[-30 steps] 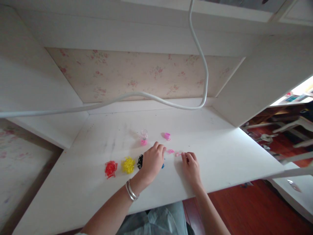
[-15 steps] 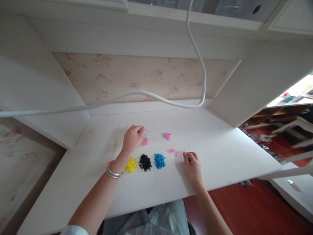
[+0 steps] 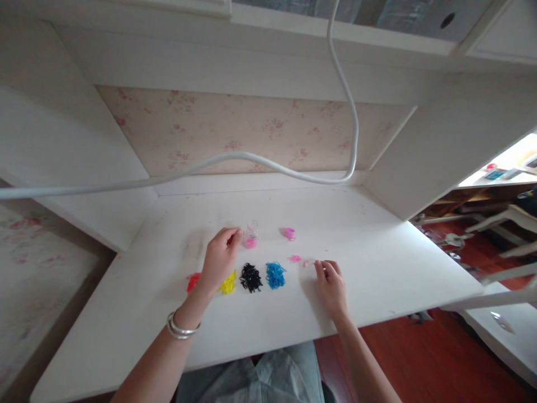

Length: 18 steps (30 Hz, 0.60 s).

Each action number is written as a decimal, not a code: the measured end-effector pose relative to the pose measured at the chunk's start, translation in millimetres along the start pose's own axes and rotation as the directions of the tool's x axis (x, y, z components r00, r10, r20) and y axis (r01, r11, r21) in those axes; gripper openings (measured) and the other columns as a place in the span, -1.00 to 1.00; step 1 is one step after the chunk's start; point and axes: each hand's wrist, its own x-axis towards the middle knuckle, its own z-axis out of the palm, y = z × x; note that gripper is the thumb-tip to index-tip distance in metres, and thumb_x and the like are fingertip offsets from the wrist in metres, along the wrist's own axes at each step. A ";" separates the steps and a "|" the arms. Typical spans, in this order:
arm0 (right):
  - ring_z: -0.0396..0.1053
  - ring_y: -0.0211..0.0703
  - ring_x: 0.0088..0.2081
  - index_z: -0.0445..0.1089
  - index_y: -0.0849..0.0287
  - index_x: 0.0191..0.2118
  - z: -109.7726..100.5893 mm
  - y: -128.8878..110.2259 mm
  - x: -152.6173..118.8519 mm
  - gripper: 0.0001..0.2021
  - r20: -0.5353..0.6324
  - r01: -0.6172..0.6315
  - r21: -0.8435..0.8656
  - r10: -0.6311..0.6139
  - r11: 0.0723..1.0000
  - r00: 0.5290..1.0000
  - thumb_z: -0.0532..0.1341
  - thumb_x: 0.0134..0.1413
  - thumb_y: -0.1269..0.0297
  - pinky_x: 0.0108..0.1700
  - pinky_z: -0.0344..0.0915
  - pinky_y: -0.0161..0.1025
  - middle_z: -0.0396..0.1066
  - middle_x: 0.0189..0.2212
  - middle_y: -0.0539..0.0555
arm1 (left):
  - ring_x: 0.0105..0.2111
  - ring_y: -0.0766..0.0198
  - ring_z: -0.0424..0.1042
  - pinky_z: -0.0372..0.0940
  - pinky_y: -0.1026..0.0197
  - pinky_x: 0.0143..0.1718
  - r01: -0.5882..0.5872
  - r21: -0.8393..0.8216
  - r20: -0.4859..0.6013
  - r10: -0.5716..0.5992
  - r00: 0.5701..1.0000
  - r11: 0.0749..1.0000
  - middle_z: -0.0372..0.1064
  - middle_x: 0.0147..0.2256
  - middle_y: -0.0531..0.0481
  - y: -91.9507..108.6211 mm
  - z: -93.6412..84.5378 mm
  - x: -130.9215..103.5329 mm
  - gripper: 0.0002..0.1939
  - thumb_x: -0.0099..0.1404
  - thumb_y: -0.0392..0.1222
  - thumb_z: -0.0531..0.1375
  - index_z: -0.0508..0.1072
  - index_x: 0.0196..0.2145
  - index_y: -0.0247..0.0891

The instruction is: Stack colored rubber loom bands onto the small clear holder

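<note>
My left hand [image 3: 222, 254] is above the table just left of a small clear jar [image 3: 252, 228] with pink at its bottom. Its thumb and fingers are pinched together; anything between them is too small to make out. My right hand [image 3: 330, 282] rests at the table with thumb and forefinger closed on what looks like a thin pink strand. Beside those fingertips lie a pale pink bit [image 3: 306, 263] and a little pile of pink bands [image 3: 295, 258]. A pink lid-like piece [image 3: 289, 233] sits farther back.
Piles of small bands lie in a row: red [image 3: 193, 281], yellow [image 3: 227, 283], black [image 3: 250, 278] and blue [image 3: 276, 275]. A white cable [image 3: 268, 163] hangs across in front of the back wall. White side panels and an overhead cabinet enclose the white table [image 3: 377, 263].
My left hand has moved away from the jar, left and toward me, uncovering more of the jar and the red pile. The right hand stays almost still.
</note>
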 end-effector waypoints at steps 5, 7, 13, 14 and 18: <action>0.31 -0.23 -0.36 0.41 0.16 -0.36 7.7 -40.4 3.9 -0.62 -0.003 0.112 0.056 -0.113 0.992 0.994 0.01 0.22 0.00 -0.30 0.24 -0.28 0.33 -0.27 0.10 | -0.42 0.26 0.40 0.29 0.29 -0.38 0.242 -0.110 0.160 -0.223 0.962 0.964 0.44 -0.45 0.02 -16.1 -0.1 -76.3 -0.62 0.31 0.08 0.02 0.48 -0.29 -0.23; 0.30 -0.24 -0.35 0.42 0.15 -0.35 13.4 -63.1 9.9 -0.64 0.003 0.178 0.079 -0.179 0.981 0.984 0.01 0.23 0.03 -0.32 0.25 -0.30 0.33 -0.27 0.10 | -0.37 0.23 0.43 0.32 0.27 -0.31 0.310 -0.150 0.187 -0.281 0.941 0.939 0.47 -0.38 -0.03 -28.0 5.3 -105.9 -0.62 0.31 0.08 0.02 0.48 -0.27 -0.24; 0.27 -0.30 -0.43 0.46 0.14 -0.26 44.1 -124.2 34.3 -0.64 0.068 0.323 0.130 -0.333 0.937 0.940 0.00 0.23 0.04 -0.35 0.27 -0.31 0.33 -0.24 0.11 | -0.43 0.25 0.39 0.29 0.28 -0.36 0.390 -0.146 0.222 -0.354 0.909 0.909 0.43 -0.44 0.02 -45.6 12.8 -151.6 -0.62 0.32 0.08 -0.01 0.47 -0.32 -0.22; 0.28 -0.31 -0.43 0.47 0.13 -0.26 50.7 -131.6 37.7 -0.64 0.073 0.347 0.120 -0.357 0.930 0.931 0.01 0.23 0.04 -0.33 0.27 -0.30 0.33 -0.24 0.10 | -0.45 0.26 0.36 0.27 0.29 -0.39 0.390 -0.145 0.224 -0.354 0.908 0.909 0.41 -0.46 0.03 -45.6 12.9 -152.3 -0.62 0.33 0.08 -0.02 0.46 -0.33 -0.22; 0.27 -0.33 -0.46 0.48 0.12 -0.26 74.9 -151.7 46.7 -0.64 0.076 0.416 0.074 -0.421 0.906 0.904 0.00 0.24 0.06 -0.33 0.26 -0.31 0.33 -0.25 0.08 | -0.49 0.29 0.31 0.23 0.31 -0.44 0.387 -0.160 0.195 -0.355 0.914 0.908 0.36 -0.50 0.04 -43.5 13.6 -147.5 -0.60 0.34 0.06 -0.04 0.42 -0.40 -0.25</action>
